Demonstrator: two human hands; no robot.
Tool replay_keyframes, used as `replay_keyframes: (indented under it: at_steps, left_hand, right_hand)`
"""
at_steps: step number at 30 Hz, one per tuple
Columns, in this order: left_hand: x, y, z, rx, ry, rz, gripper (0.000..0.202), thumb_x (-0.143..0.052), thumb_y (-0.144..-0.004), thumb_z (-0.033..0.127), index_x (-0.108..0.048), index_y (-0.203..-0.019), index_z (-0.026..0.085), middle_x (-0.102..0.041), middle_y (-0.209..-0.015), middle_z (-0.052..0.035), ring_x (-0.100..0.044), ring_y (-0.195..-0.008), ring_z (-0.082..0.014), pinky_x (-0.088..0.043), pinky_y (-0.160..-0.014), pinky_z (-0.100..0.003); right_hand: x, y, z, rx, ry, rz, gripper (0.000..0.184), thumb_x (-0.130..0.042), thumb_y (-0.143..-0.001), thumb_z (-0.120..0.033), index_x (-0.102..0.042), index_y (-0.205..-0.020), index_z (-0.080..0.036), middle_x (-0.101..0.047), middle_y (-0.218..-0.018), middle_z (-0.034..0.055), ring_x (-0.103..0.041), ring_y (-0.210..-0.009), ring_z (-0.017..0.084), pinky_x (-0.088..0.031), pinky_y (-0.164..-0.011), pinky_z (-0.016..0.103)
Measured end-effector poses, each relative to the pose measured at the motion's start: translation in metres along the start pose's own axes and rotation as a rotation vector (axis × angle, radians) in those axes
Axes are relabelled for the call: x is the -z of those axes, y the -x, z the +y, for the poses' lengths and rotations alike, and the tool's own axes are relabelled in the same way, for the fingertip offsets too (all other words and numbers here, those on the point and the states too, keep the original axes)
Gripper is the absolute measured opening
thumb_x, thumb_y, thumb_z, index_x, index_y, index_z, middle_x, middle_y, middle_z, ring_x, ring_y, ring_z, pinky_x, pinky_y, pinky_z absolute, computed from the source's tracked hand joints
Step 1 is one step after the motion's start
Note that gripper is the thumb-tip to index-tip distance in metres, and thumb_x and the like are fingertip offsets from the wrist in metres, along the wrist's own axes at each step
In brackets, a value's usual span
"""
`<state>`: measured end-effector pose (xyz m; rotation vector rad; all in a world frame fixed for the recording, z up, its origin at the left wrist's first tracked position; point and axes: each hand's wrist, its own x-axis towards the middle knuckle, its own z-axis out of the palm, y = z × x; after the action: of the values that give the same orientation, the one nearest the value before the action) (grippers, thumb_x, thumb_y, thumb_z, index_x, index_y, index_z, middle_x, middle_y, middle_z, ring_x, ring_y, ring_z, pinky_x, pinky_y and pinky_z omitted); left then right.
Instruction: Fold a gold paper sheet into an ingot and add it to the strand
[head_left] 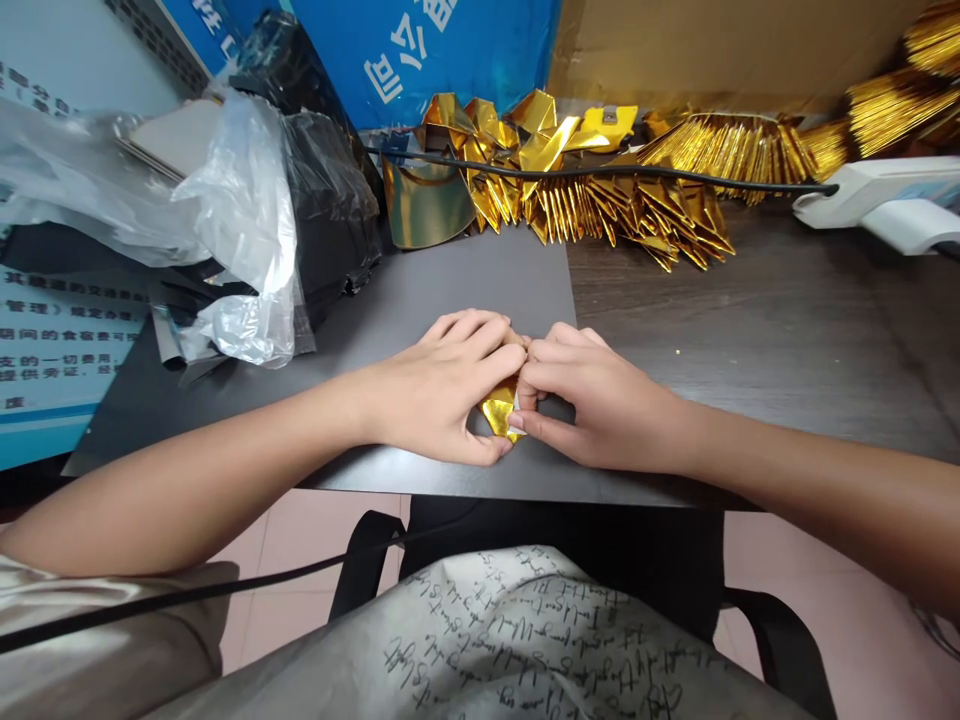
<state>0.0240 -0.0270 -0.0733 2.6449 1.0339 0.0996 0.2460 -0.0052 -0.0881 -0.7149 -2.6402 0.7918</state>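
Observation:
Between my two hands, a small piece of gold foil paper rests near the front edge of the dark grey sheet. Its white underside shows along a fold on the right. My left hand lies over its left side, thumb at the lower tip and fingers curled across the top, partly hiding it. With thumb and bent index finger, my right hand pinches the right edge of the foil. The fingers of both hands meet at the far end of the piece.
Folded gold foil pieces are heaped along the back, crossed by a black cable. A white power strip stands at right. Crumpled clear plastic and a black bag fill the left. A blue box stands behind.

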Motion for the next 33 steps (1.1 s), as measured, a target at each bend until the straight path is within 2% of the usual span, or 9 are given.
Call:
replay_keyframes:
  at_steps: [4, 7, 12, 17, 20, 23, 26, 33]
  left_hand:
    - [0.0, 0.0, 0.0, -0.009, -0.003, 0.006, 0.042, -0.063, -0.08, 0.052, -0.054, -0.106, 0.02, -0.05, -0.123, -0.0101, -0.04, -0.136, -0.0324, -0.034, -0.119, -0.057]
    - [0.0, 0.001, 0.0, -0.014, -0.003, 0.008, 0.042, -0.063, -0.079, 0.051, -0.054, -0.107, 0.02, -0.051, -0.123, -0.01, -0.04, -0.136, -0.0321, -0.033, -0.12, -0.057]
    - [-0.001, 0.001, -0.001, -0.024, -0.004, 0.019, 0.041, -0.063, -0.081, 0.051, -0.054, -0.107, 0.021, -0.051, -0.123, -0.0101, -0.04, -0.136, -0.0322, -0.034, -0.12, -0.058]
    - [-0.003, 0.001, -0.002, -0.027, -0.014, 0.032, 0.046, -0.064, -0.08, 0.052, -0.053, -0.111, 0.019, -0.052, -0.127, -0.0121, -0.04, -0.137, -0.0333, -0.034, -0.121, -0.057]
    - [-0.003, 0.001, -0.002, -0.027, -0.031, 0.034, 0.047, -0.065, -0.079, 0.052, -0.053, -0.111, 0.018, -0.052, -0.126, -0.0129, -0.04, -0.137, -0.0344, -0.036, -0.119, -0.057]
    - [-0.002, 0.001, -0.002, -0.035, -0.038, 0.036, 0.047, -0.064, -0.08, 0.053, -0.052, -0.11, 0.018, -0.052, -0.127, -0.0133, -0.04, -0.137, -0.0349, -0.037, -0.118, -0.057]
    - [-0.002, 0.001, -0.002, -0.039, -0.038, 0.034, 0.049, -0.064, -0.081, 0.053, -0.052, -0.112, 0.018, -0.052, -0.128, -0.0137, -0.04, -0.137, -0.0354, -0.038, -0.117, -0.057]
    - [-0.002, 0.001, -0.003, -0.049, -0.033, 0.032, 0.048, -0.063, -0.081, 0.054, -0.051, -0.11, 0.018, -0.052, -0.127, -0.0148, -0.04, -0.137, -0.0362, -0.038, -0.116, -0.059]
  right_hand:
    - [0.006, -0.001, 0.006, 0.073, -0.079, -0.075, 0.013, -0.069, -0.089, -0.031, -0.066, -0.084, -0.019, -0.063, -0.093, 0.0031, -0.045, -0.094, 0.021, -0.029, -0.084, 0.036]
    - [0.007, 0.001, 0.006, 0.067, -0.048, -0.082, 0.011, -0.072, -0.086, -0.028, -0.066, -0.084, -0.019, -0.062, -0.095, 0.0038, -0.044, -0.096, 0.022, -0.028, -0.084, 0.036]
    - [0.007, 0.003, 0.005, 0.094, -0.074, -0.112, 0.003, -0.068, -0.087, -0.023, -0.069, -0.089, -0.021, -0.063, -0.101, 0.0045, -0.044, -0.099, 0.023, -0.028, -0.086, 0.038]
    - [0.009, 0.002, 0.009, 0.236, -0.085, -0.097, 0.007, -0.067, -0.091, -0.02, -0.071, -0.096, -0.021, -0.066, -0.098, 0.0037, -0.048, -0.1, 0.021, -0.03, -0.088, 0.038]
    - [0.012, 0.002, 0.011, 0.379, -0.02, -0.108, 0.014, -0.062, -0.096, -0.021, -0.074, -0.103, -0.022, -0.067, -0.098, 0.0041, -0.05, -0.1, 0.02, -0.032, -0.084, 0.036]
    - [0.017, 0.002, 0.013, 0.471, 0.061, -0.118, 0.015, -0.061, -0.098, -0.024, -0.076, -0.1, -0.021, -0.068, -0.1, 0.0047, -0.052, -0.097, 0.019, -0.034, -0.081, 0.035]
    - [0.019, 0.002, 0.013, 0.491, 0.096, -0.127, 0.017, -0.061, -0.098, -0.026, -0.076, -0.092, -0.02, -0.067, -0.099, 0.0046, -0.052, -0.096, 0.019, -0.034, -0.08, 0.035]
    - [0.016, 0.002, 0.013, 0.488, 0.103, -0.089, 0.021, -0.058, -0.101, -0.027, -0.076, -0.093, -0.021, -0.069, -0.097, 0.0039, -0.053, -0.095, 0.018, -0.035, -0.08, 0.034]
